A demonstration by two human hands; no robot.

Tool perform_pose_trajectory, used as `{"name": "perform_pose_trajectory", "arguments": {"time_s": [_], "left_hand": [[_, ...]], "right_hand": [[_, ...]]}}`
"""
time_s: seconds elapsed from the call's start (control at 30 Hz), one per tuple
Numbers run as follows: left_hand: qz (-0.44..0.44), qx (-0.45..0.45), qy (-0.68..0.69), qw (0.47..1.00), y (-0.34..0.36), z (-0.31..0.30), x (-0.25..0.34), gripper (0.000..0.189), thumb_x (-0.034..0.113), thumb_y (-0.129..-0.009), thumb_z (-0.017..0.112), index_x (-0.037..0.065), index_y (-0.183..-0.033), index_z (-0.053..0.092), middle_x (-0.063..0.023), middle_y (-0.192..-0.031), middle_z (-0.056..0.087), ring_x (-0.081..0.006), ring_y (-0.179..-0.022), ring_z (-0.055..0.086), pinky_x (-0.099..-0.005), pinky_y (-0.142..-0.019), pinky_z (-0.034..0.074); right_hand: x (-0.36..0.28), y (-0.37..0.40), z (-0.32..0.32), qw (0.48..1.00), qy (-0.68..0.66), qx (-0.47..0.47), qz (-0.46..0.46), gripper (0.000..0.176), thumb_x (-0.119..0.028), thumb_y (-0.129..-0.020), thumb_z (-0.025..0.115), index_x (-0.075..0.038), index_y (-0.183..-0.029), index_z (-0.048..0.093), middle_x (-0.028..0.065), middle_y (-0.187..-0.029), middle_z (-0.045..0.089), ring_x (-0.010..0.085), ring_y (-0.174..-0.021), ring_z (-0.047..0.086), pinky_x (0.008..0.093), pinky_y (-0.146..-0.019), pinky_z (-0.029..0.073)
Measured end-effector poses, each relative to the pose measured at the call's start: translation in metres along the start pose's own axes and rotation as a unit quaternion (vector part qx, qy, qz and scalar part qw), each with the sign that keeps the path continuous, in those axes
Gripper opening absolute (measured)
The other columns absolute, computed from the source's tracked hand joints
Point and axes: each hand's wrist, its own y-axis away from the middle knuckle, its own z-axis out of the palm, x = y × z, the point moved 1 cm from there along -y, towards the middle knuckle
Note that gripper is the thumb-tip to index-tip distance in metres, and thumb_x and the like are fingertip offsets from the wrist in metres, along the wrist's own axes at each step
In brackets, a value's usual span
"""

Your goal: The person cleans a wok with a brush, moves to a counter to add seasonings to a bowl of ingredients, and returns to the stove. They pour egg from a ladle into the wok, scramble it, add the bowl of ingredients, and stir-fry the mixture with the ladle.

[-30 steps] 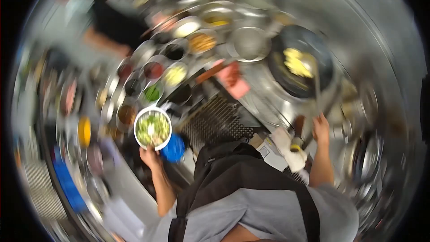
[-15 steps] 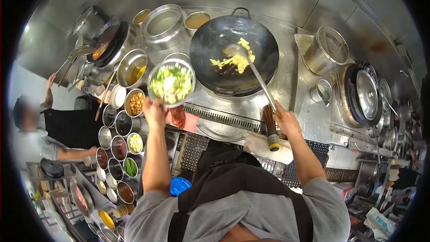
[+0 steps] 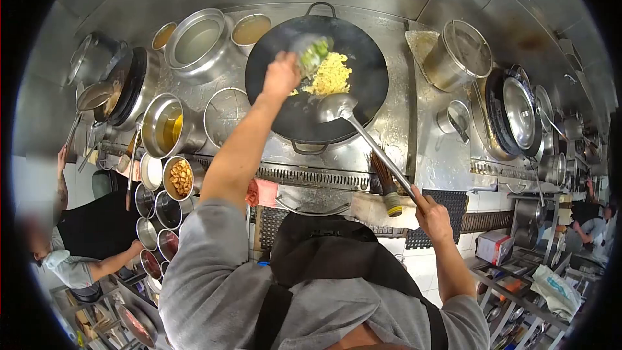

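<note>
Over the left part of the black wok [image 3: 272, 110], my left hand [image 3: 282, 75] grips the rim of a tilted bowl of chopped green vegetables [image 3: 314, 53], which is blurred by motion. Yellow scrambled egg [image 3: 332, 75] lies in the wok just beside and below that bowl. My right hand [image 3: 433, 218] is closed around the end of a long metal handle. Its ladle head [image 3: 337, 107] rests in the lower part of the wok, near the egg.
A bundled brush [image 3: 389, 194] lies below the wok. Left of it are a wire strainer [image 3: 227, 115], a pot with yellow oil [image 3: 162, 126] and several ingredient containers. A tall pot [image 3: 459, 57] stands right. Another person [image 3: 78, 266] works at far left.
My left hand has carried the vegetable bowl up and right over the wok and tipped it. The egg is gathered into a heap, and my right hand has drawn the ladle down toward me.
</note>
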Motion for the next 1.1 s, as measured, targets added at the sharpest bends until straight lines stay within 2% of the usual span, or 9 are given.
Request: {"name": "perform_pose_trajectory", "arguments": {"time_s": [0.07,0.13,0.33,0.53,0.63,0.7,0.8,0.87,1.1], "left_hand": [[0.004,-0.191,-0.081,0.978,0.024,0.020,0.017,0.021,0.005,-0.074,0.058,0.004,-0.095,0.054,-0.0229,-0.104,0.055,-0.0421,-0.078,0.063,-0.0491,-0.071,0.053],[0.008,-0.206,-0.050,0.977,0.029,0.029,0.017,0.021,0.005,-0.076,0.054,0.004,-0.096,0.055,-0.0242,-0.106,0.054,-0.0451,-0.080,0.062,-0.0498,-0.072,0.053],[-0.079,-0.059,-0.071,0.993,-0.001,0.000,0.020,0.018,0.003,-0.077,0.054,0.004,-0.095,0.056,-0.0243,-0.098,0.054,-0.0410,-0.076,0.064,-0.0483,-0.068,0.054],[0.065,-0.048,-0.039,0.996,0.055,-0.069,0.070,0.009,0.003,-0.075,0.053,0.003,-0.084,0.054,-0.0260,-0.097,0.057,-0.0441,-0.066,0.062,-0.0520,-0.061,0.053],[-0.046,0.018,-0.003,0.999,0.081,-0.084,0.052,0.008,0.003,-0.075,0.053,0.002,-0.083,0.054,-0.0289,-0.095,0.059,-0.0440,-0.067,0.062,-0.0518,-0.062,0.052],[-0.314,-0.008,0.104,0.944,0.106,-0.102,0.035,0.004,0.001,-0.078,0.055,0.000,-0.081,0.053,-0.0247,-0.084,0.063,-0.0365,-0.063,0.065,-0.0459,-0.058,0.053],[-0.452,0.125,0.335,0.817,0.180,-0.130,0.020,0.007,0.001,-0.080,0.059,0.000,-0.079,0.052,-0.0150,-0.072,0.063,-0.0256,-0.056,0.064,-0.0365,-0.049,0.051],[-0.506,0.221,0.439,0.709,0.239,-0.170,0.033,0.010,0.000,-0.082,0.060,0.001,-0.077,0.051,-0.0097,-0.074,0.062,-0.0170,-0.052,0.061,-0.0257,-0.044,0.049],[-0.612,0.481,0.349,0.521,0.542,-0.280,0.085,0.011,0.000,-0.074,0.063,0.003,-0.076,0.052,-0.0089,-0.074,0.061,-0.0171,-0.056,0.060,-0.0295,-0.048,0.054]], "right_hand": [[0.007,0.004,0.006,1.000,0.009,-0.002,0.027,0.064,-0.005,-0.076,0.060,-0.019,-0.136,0.045,0.0144,-0.076,0.058,0.0341,-0.060,0.060,0.0441,-0.058,0.051],[0.008,0.007,0.006,0.999,0.009,0.011,0.030,0.063,-0.005,-0.076,0.060,-0.018,-0.135,0.046,0.0146,-0.077,0.058,0.0342,-0.060,0.060,0.0443,-0.058,0.051],[0.012,0.033,-0.005,0.998,-0.033,0.040,0.047,0.060,-0.003,-0.074,0.060,-0.016,-0.132,0.050,0.0147,-0.075,0.058,0.0340,-0.061,0.060,0.0440,-0.058,0.050],[0.025,0.022,0.016,0.989,-0.077,0.117,0.036,0.059,-0.001,-0.075,0.059,-0.014,-0.132,0.049,0.0169,-0.076,0.061,0.0363,-0.065,0.061,0.0446,-0.061,0.050],[0.025,0.002,0.026,0.983,-0.133,0.125,0.004,0.058,0.001,-0.076,0.059,-0.011,-0.132,0.049,0.0197,-0.079,0.061,0.0376,-0.068,0.060,0.0429,-0.066,0.049],[0.025,-0.007,0.032,0.975,-0.193,0.105,0.014,0.058,0.001,-0.077,0.057,-0.009,-0.133,0.047,0.0210,-0.077,0.059,0.0368,-0.065,0.056,0.0373,-0.068,0.048],[0.012,-0.008,0.036,0.966,-0.243,0.076,0.036,0.056,0.000,-0.079,0.057,-0.005,-0.133,0.046,0.0100,-0.064,0.044,0.0149,-0.057,0.044,0.0273,-0.059,0.042],[0.021,-0.009,0.056,0.951,-0.302,0.060,0.023,0.057,0.001,-0.081,0.056,-0.003,-0.136,0.042,0.0029,-0.066,0.044,0.0085,-0.059,0.043,0.0244,-0.057,0.041],[0.000,-0.019,0.072,0.910,-0.414,0.031,0.019,0.057,0.001,-0.083,0.052,-0.004,-0.139,0.040,-0.0015,-0.073,0.045,0.0055,-0.051,0.036,0.0227,-0.040,0.031]]}}
